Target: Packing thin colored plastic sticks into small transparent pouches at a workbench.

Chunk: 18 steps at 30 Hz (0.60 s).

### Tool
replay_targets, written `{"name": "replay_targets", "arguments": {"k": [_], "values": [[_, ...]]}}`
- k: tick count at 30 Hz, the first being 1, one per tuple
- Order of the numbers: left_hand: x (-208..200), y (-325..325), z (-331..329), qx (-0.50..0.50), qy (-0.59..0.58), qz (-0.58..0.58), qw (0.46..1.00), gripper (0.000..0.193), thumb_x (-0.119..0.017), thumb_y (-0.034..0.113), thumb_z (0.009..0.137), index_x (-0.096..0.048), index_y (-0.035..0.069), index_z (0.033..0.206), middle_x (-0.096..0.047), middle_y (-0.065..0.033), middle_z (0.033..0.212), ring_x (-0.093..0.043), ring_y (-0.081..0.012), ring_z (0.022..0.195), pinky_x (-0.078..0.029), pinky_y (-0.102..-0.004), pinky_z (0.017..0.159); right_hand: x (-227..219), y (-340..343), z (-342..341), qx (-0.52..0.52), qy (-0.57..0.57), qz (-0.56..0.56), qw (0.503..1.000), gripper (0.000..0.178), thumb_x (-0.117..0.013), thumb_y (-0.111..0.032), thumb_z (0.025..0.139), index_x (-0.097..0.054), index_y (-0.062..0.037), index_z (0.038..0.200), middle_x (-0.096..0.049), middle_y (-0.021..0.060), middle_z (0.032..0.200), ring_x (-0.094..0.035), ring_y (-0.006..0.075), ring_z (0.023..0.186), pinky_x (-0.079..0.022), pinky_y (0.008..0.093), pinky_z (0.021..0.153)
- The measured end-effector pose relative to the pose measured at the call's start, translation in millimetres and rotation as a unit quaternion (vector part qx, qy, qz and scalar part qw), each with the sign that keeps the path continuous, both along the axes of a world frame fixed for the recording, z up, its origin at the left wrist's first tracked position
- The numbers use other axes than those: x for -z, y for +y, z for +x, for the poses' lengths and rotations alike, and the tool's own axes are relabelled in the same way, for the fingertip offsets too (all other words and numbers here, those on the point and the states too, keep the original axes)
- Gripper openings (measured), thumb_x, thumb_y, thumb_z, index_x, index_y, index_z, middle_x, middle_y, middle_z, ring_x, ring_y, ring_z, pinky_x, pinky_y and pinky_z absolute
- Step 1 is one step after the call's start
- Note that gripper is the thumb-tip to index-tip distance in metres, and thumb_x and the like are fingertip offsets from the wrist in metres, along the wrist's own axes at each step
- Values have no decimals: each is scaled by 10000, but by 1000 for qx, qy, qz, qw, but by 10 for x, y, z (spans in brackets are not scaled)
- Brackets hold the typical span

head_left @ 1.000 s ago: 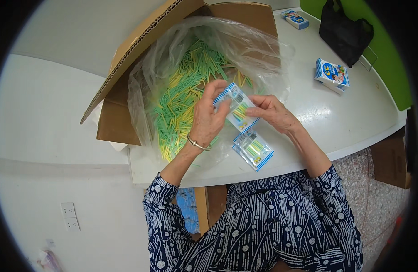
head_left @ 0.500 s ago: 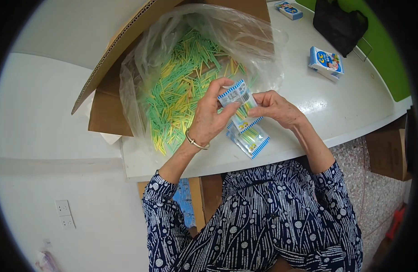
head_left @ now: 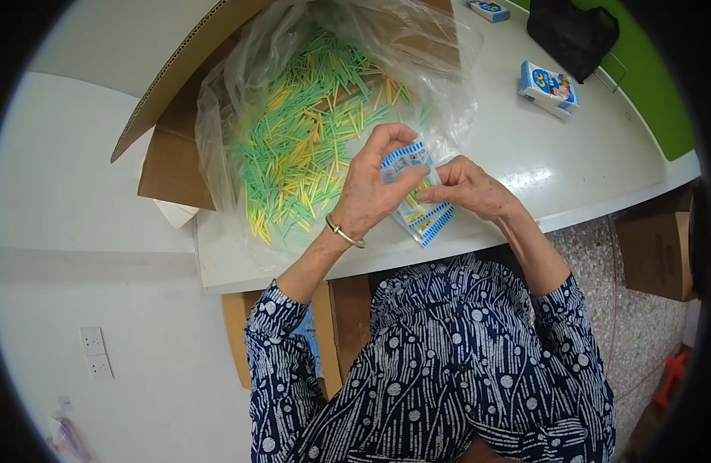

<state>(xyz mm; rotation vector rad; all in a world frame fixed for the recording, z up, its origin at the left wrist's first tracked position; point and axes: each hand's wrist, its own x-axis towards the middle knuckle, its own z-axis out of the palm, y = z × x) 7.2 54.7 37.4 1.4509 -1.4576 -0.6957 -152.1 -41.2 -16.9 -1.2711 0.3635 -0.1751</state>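
Both my hands hold a small clear packet (head_left: 406,159) with blue-and-white striped ends, above the table. Green and yellow sticks show through its clear part. My left hand (head_left: 371,185) grips it at its left side, thumb across the front. On the other side my right hand (head_left: 473,190) pinches its edge between thumb and fingers. Just below, the striped end of a second packet (head_left: 437,228) shows, mostly covered by the first; whether it is held or lying on the table I cannot tell. Left of my hands, a heap of thin green and yellow sticks (head_left: 301,147) fills a clear plastic bag.
The plastic bag (head_left: 456,96) spills from a cardboard box (head_left: 174,158) tipped on the white table (head_left: 572,170). A blue-and-white box (head_left: 548,89), a smaller one (head_left: 489,10) and a black bag (head_left: 573,35) stand at the far right. Another carton (head_left: 653,251) is on the floor.
The view has shifted slightly, moving the table up in the picture. The held packet has tilted in my fingers and now covers more of the second packet.
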Motion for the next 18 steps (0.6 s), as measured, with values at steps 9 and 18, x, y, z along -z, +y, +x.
{"name": "replay_targets", "arguments": {"k": [9,18], "values": [[139,126,-58,-7,-12,-15,1000,386,-689,95,770,-487,12,1089,-627,-90,936,-625,-188,879,-499,-301,762,-87,184,-98,22,23,-64,997,180,-701,-153,822,-692,20,870,-669,20,782,-569,37,696,-438,199,617],[513,293,168,-26,61,60,996,366,-659,22,827,-487,0,1149,-594,-88,1050,-581,-125,943,-492,-244,777,91,82,-104,99,-31,-76,992,231,-682,-210,826,-678,20,854,-623,-4,714,-513,51,641,-399,220,581]]}}
